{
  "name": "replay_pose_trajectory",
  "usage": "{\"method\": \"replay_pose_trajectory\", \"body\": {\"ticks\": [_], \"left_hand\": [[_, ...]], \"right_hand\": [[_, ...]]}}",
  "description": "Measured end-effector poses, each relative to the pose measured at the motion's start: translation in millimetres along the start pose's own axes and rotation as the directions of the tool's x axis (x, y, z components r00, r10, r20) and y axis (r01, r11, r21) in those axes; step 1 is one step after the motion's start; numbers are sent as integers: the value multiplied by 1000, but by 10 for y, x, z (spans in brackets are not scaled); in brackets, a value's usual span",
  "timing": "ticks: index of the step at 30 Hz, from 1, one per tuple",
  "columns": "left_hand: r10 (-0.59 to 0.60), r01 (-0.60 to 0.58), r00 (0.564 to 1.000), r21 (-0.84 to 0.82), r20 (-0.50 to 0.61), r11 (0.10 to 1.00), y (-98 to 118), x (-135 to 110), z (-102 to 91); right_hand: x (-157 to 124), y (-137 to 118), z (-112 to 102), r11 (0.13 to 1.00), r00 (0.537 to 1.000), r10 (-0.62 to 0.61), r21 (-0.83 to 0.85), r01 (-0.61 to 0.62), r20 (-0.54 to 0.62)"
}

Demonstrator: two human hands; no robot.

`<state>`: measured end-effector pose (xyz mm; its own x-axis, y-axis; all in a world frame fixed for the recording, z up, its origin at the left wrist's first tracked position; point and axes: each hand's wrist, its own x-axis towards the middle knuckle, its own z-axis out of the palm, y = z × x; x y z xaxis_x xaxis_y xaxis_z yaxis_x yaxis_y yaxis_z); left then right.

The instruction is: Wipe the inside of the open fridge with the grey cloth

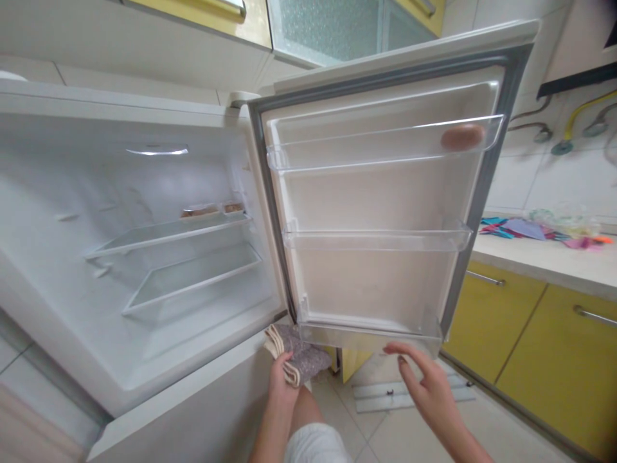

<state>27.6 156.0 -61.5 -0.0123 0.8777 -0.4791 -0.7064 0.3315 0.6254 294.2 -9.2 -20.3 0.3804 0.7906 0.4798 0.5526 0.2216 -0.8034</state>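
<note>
An open white fridge fills the left, its door swung wide to the right. My left hand is closed on a folded grey and beige cloth, just below the door's hinge corner. My right hand hovers open with fingers spread, right under the door's bottom bin. A brown egg lies in the top door bin. Inside, two glass shelves are bare except for flat brownish items at the back of the upper one.
Yellow cabinets under a pale countertop stand to the right, with colourful items and plastic bags on top. A white rail part lies on the tiled floor. Yellow wall cupboards hang above.
</note>
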Motion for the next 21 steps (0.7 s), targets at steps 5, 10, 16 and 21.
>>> {"method": "replay_pose_trajectory", "body": {"ticks": [5,10,16,21], "left_hand": [[118,-118,993,0,28,993,262,8,127],[206,-216,970,68,133,974,101,17,288],[276,-341,926,260,256,903,22,98,364],[338,-415,905,371,257,831,71,78,419]], "right_hand": [[255,273,-545,858,956,-272,-478,188,-112],[226,685,-533,812,977,-213,-557,176,-2],[173,762,-458,793,964,-264,-575,200,-30],[178,781,-471,793,957,-289,-568,220,-32]]}}
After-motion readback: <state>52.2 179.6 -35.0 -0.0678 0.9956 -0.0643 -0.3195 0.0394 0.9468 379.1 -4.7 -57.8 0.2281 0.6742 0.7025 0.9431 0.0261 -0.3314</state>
